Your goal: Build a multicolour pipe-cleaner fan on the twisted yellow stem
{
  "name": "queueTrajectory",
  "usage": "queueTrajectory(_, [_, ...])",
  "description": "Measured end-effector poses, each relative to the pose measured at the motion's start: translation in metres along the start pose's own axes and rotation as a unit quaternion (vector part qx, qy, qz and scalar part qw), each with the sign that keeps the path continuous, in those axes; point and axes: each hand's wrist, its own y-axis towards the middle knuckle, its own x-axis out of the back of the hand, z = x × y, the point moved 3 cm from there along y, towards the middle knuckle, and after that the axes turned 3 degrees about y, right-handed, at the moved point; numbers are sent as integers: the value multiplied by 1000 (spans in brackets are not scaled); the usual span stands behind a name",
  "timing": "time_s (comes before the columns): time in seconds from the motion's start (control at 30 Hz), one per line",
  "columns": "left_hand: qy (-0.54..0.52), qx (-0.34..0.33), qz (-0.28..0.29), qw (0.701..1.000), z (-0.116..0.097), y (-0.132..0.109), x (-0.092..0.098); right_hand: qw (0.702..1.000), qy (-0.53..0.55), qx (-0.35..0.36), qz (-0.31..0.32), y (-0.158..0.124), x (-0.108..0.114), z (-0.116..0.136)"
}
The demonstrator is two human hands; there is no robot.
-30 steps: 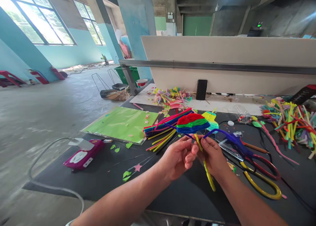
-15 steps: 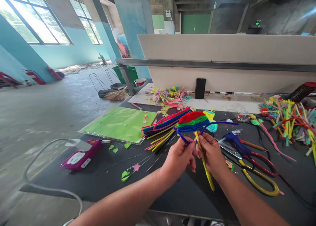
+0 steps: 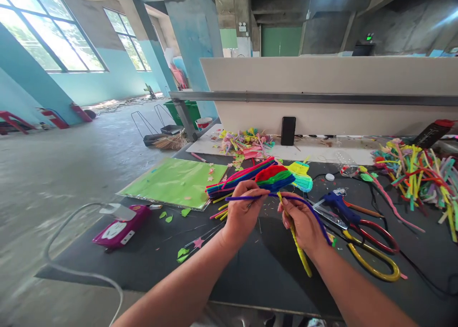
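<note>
My left hand (image 3: 243, 211) pinches a dark blue pipe cleaner (image 3: 307, 208) and holds one end out to the left. My right hand (image 3: 304, 222) grips the yellow pipe-cleaner stem (image 3: 300, 250) of a fuzzy striped head in red, green and blue (image 3: 275, 177). The blue pipe cleaner runs under that head and curves down over my right hand. Both hands hover just above the black table (image 3: 250, 274).
A bundle of coloured pipe cleaners (image 3: 236, 179) and a green sheet (image 3: 175, 181) lie behind my hands. Scissors (image 3: 372, 250), a blue glue gun (image 3: 339, 205) and a heap of pipe cleaners (image 3: 418, 174) are to the right. A pink device (image 3: 119, 227) sits left, a phone (image 3: 288, 130) against the wall.
My left hand has risen and pulled the blue pipe cleaner out to the left. Its other end has swung down over my right hand, and the striped head has tilted lower.
</note>
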Motion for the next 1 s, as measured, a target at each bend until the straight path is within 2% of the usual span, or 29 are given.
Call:
queueTrajectory(0.1, [-1,36,-32,999,2,1,3,1000,8,-8,6,-2,0,2])
queueTrajectory(0.27, [-94,81,-70,990,6,-2,4,999,27,-34,-19,0,2,2])
queueTrajectory(0.5, [-205,139,-26,968,7,-7,-7,995,78,-67,-1,0,1,4])
queueTrajectory(0.63, [-315,237,10,919,11,-9,-20,994,84,-73,-10,0,2,4])
queueTrajectory(0.83, [-397,345,114,843,20,-18,-39,995,64,-73,-2,-1,0,1])
queueTrajectory(1.0, [-423,397,76,811,21,-22,-41,997,20,-66,20,-1,-4,-4])
